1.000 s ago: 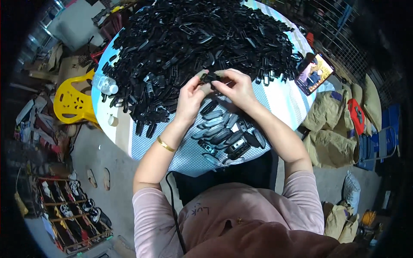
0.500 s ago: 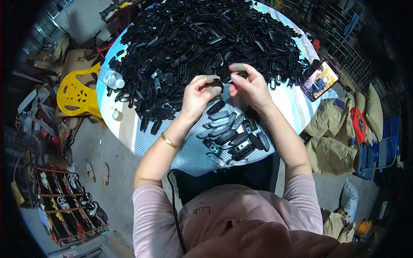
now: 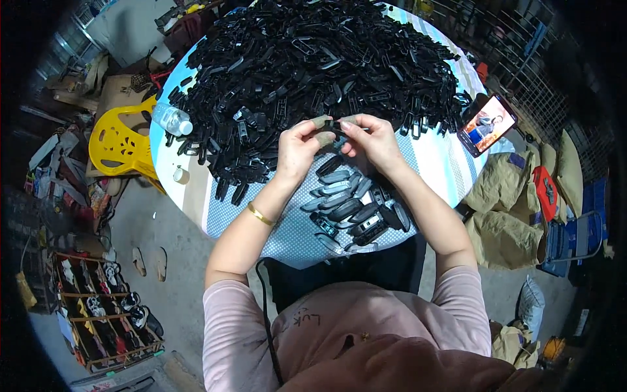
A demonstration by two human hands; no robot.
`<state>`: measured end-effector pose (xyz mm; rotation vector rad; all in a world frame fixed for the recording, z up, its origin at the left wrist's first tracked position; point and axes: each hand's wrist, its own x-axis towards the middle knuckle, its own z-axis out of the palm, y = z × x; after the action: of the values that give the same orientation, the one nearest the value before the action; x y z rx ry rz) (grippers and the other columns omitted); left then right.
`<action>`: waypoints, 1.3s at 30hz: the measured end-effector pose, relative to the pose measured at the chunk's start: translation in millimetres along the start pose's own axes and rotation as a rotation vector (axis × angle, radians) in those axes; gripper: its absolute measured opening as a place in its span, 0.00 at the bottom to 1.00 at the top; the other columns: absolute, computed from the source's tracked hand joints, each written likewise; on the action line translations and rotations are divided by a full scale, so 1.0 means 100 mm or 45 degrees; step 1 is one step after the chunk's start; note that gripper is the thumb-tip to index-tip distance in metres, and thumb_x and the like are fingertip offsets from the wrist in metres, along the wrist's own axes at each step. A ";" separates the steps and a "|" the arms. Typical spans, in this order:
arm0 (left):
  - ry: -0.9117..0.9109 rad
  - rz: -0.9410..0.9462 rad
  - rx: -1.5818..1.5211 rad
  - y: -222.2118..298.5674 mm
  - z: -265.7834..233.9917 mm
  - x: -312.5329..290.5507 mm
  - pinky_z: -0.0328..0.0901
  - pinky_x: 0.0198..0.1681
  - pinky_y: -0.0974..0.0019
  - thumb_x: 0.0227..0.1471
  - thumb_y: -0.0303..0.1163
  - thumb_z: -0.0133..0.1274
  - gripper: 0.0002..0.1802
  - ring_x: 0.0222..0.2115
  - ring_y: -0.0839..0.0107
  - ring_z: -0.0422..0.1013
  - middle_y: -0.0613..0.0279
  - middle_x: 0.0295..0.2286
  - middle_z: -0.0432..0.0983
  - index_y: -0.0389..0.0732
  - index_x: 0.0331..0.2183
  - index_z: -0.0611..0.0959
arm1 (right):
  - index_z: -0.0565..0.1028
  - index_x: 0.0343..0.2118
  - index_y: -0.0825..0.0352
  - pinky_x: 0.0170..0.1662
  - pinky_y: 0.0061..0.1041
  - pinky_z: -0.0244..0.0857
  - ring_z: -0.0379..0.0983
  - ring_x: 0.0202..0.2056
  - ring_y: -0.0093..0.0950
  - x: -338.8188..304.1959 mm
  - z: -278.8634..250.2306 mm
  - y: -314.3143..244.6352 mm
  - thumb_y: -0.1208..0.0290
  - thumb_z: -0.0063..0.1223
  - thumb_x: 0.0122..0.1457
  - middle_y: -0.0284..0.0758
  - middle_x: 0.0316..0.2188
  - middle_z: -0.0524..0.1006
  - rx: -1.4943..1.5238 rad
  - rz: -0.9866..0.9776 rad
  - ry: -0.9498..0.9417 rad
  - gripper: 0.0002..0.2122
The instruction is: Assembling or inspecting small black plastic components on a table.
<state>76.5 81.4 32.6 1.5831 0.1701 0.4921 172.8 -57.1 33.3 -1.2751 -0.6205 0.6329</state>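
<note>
Both hands meet over the round table, at the near edge of a big heap of black plastic parts (image 3: pixel 313 65). My left hand (image 3: pixel 299 147) pinches a small black plastic part (image 3: pixel 334 125) between thumb and fingers. From the other side, the fingertips of my right hand (image 3: pixel 373 140) close on the same part; its exact shape is mostly hidden by the fingers. Just below the hands lies a smaller group of long oval black and grey plastic parts (image 3: pixel 346 209), some with shiny faces, spread on the patterned tablecloth (image 3: pixel 287 242).
A clear plastic bottle (image 3: pixel 172 119) lies at the table's left, near a small round jar (image 3: pixel 181 174). A lit phone (image 3: pixel 488 125) leans at the right edge. Beside the table are a yellow plastic chair (image 3: pixel 121 144), brown sacks (image 3: pixel 503 235) and a shoe rack (image 3: pixel 104 313).
My right hand has come down and left to meet my left hand, and its fingers now touch the small black part. The left hand has hardly moved. The phone's picture has changed.
</note>
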 end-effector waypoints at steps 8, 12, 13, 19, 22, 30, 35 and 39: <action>-0.100 -0.175 -0.459 -0.02 0.08 -0.03 0.65 0.41 0.75 0.51 0.25 0.50 0.20 0.35 0.79 0.69 0.62 0.38 0.73 0.32 0.47 0.71 | 0.70 0.35 0.71 0.22 0.13 0.66 0.70 0.20 0.16 -0.05 0.13 0.04 0.75 0.54 0.53 0.32 0.28 0.74 -0.424 -0.367 0.253 0.09; -0.097 -0.146 -0.574 -0.01 0.03 0.01 0.63 0.44 0.73 0.54 0.29 0.47 0.17 0.38 0.76 0.69 0.59 0.38 0.73 0.33 0.45 0.72 | 0.69 0.35 0.70 0.20 0.14 0.62 0.68 0.18 0.14 0.01 0.08 0.15 0.69 0.58 0.50 0.31 0.23 0.74 -0.685 -0.450 0.230 0.13; -0.128 -0.151 -0.626 -0.01 0.01 0.02 0.63 0.44 0.72 0.55 0.29 0.46 0.17 0.38 0.75 0.69 0.59 0.38 0.73 0.33 0.45 0.72 | 0.70 0.35 0.70 0.20 0.14 0.61 0.67 0.18 0.14 0.00 0.07 0.10 0.67 0.59 0.50 0.31 0.21 0.74 -0.708 -0.363 0.150 0.15; -0.201 -0.039 -0.432 0.08 -0.02 0.00 0.63 0.44 0.72 0.54 0.30 0.47 0.14 0.38 0.73 0.70 0.58 0.36 0.74 0.32 0.41 0.75 | 0.74 0.36 0.73 0.23 0.21 0.63 0.70 0.19 0.23 -0.07 0.03 0.03 0.65 0.58 0.49 0.35 0.18 0.74 -0.789 -0.506 -0.047 0.16; -0.192 -0.022 -0.425 0.05 -0.04 -0.01 0.63 0.43 0.72 0.53 0.29 0.48 0.13 0.36 0.73 0.70 0.58 0.35 0.75 0.32 0.40 0.76 | 0.75 0.34 0.72 0.24 0.23 0.63 0.71 0.20 0.27 -0.09 0.06 0.04 0.66 0.58 0.49 0.38 0.19 0.75 -0.974 -0.739 0.025 0.15; -0.207 0.054 0.585 0.29 0.04 -0.06 0.65 0.34 0.74 0.43 0.26 0.55 0.23 0.27 0.80 0.70 0.61 0.28 0.76 0.37 0.45 0.74 | 0.77 0.29 0.68 0.24 0.23 0.63 0.71 0.19 0.23 0.10 -0.50 -0.25 0.59 0.56 0.49 0.37 0.19 0.76 -1.020 -0.265 0.263 0.14; -0.761 0.394 0.901 0.25 0.14 -0.17 0.65 0.32 0.68 0.40 0.31 0.58 0.18 0.27 0.70 0.72 0.55 0.26 0.76 0.36 0.36 0.78 | 0.75 0.23 0.67 0.30 0.35 0.67 0.74 0.24 0.38 0.08 -0.55 -0.06 0.55 0.59 0.42 0.40 0.20 0.76 -1.878 -0.430 0.203 0.17; -0.695 0.122 0.623 0.20 0.16 -0.08 0.65 0.34 0.66 0.43 0.30 0.54 0.12 0.29 0.62 0.72 0.53 0.28 0.75 0.36 0.33 0.80 | 0.73 0.25 0.69 0.34 0.36 0.68 0.75 0.30 0.38 0.03 -0.49 -0.08 0.70 0.54 0.43 0.45 0.24 0.76 -2.024 -0.237 0.145 0.08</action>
<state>72.1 62.1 50.3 2.1532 -0.2197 0.0730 210.7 -88.8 32.0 -2.6212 -1.1942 -0.2620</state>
